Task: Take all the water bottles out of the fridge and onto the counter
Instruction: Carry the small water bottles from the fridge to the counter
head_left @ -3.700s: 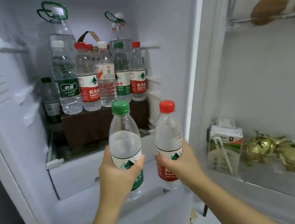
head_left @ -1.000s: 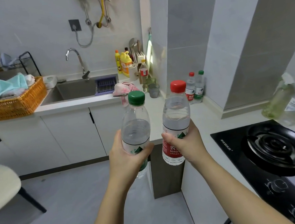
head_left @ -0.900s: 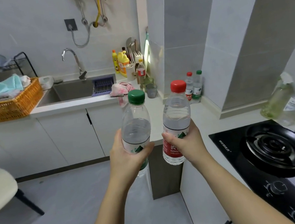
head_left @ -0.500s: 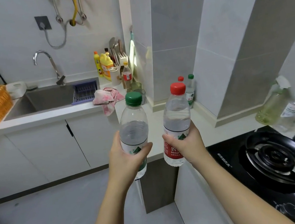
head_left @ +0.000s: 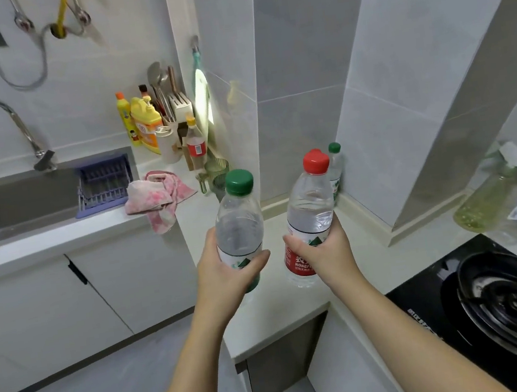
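Observation:
My left hand (head_left: 225,273) grips a clear green-capped water bottle (head_left: 238,218) around its label. My right hand (head_left: 326,252) grips a red-capped water bottle (head_left: 310,208) with a red label. Both bottles are upright, held side by side just above the white counter (head_left: 267,314). Another green-capped water bottle (head_left: 335,165) stands on the counter against the tiled wall, mostly hidden behind the red-capped bottle. The fridge is out of view.
A black gas stove (head_left: 512,306) lies at the right. Spray bottles (head_left: 489,196) stand behind it. A pink cloth (head_left: 157,196), detergent bottles (head_left: 144,125) and cups sit near the sink (head_left: 25,202) at the left.
I turned from the fridge to the kitchen and came closer to the counter corner. Both bottles stayed in my hands and now hover over the counter.

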Demonstrator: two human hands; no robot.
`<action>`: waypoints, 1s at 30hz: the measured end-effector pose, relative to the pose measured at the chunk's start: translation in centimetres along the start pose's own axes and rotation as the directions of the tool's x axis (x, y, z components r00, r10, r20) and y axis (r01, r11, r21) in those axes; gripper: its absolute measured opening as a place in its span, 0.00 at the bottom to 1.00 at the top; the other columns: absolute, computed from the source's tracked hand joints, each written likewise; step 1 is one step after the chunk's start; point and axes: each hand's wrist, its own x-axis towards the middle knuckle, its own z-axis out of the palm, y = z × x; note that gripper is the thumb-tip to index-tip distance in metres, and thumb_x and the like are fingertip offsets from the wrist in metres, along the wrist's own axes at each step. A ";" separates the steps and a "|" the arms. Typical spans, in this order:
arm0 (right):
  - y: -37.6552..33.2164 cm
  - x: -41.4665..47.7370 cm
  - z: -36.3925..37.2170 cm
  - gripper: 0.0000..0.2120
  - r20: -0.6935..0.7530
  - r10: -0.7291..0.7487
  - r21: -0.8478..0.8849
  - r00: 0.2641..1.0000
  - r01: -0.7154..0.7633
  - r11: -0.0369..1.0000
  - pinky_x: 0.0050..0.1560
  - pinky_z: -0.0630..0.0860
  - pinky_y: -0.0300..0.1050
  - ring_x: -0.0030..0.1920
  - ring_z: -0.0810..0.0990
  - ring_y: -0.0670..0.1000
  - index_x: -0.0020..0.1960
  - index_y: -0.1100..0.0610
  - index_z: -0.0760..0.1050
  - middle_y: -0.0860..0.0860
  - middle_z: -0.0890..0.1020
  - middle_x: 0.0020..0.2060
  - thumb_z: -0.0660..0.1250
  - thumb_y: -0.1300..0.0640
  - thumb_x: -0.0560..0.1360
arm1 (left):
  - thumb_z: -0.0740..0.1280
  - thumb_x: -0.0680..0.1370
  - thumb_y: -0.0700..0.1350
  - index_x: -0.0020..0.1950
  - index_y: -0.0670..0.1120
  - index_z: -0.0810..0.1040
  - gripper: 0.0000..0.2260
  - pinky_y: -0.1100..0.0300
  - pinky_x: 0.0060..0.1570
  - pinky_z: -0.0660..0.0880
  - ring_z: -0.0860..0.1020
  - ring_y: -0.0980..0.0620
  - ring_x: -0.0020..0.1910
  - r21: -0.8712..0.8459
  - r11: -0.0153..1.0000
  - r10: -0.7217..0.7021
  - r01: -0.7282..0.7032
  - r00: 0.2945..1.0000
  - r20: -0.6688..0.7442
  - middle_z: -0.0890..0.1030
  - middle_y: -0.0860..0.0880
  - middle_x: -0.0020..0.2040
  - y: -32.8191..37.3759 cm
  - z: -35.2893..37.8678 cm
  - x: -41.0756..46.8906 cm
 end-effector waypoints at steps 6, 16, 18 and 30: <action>3.8 3.1 0.1 0.26 -0.014 0.075 -0.042 0.997 -0.076 0.996 0.46 0.75 0.28 0.50 0.81 0.37 0.55 0.39 0.73 0.36 0.82 0.48 0.81 0.55 0.64 | 0.77 0.63 0.50 0.49 0.69 0.71 0.24 0.71 0.36 0.75 0.79 0.63 0.43 0.041 0.994 -0.105 0.103 0.993 0.051 0.79 0.63 0.46 -4.0 1.2 2.9; 12.3 7.6 0.2 0.24 -0.067 0.255 -0.152 0.965 -0.262 0.953 0.44 0.75 0.40 0.46 0.81 0.43 0.51 0.44 0.71 0.43 0.81 0.45 0.80 0.56 0.62 | 0.78 0.66 0.40 0.56 0.56 0.72 0.25 0.60 0.47 0.75 0.79 0.53 0.50 0.071 0.939 -0.341 0.336 0.938 0.071 0.79 0.54 0.51 -12.7 5.5 6.8; 13.6 8.3 0.3 0.24 -0.054 0.259 -0.166 0.964 -0.265 0.950 0.42 0.75 0.38 0.45 0.81 0.44 0.51 0.46 0.71 0.43 0.81 0.44 0.80 0.58 0.63 | 0.78 0.66 0.39 0.56 0.55 0.71 0.25 0.61 0.43 0.75 0.78 0.52 0.48 0.076 0.931 -0.361 0.358 0.931 0.041 0.79 0.53 0.50 -14.0 6.4 7.4; 17.2 10.7 0.4 0.22 -0.011 0.239 -0.131 0.971 -0.238 0.962 0.42 0.80 0.50 0.44 0.82 0.57 0.53 0.56 0.72 0.56 0.82 0.44 0.78 0.61 0.64 | 0.78 0.67 0.41 0.60 0.57 0.71 0.26 0.72 0.44 0.73 0.78 0.63 0.49 0.105 0.930 -0.351 0.352 0.936 -0.034 0.79 0.57 0.54 -17.6 8.0 8.4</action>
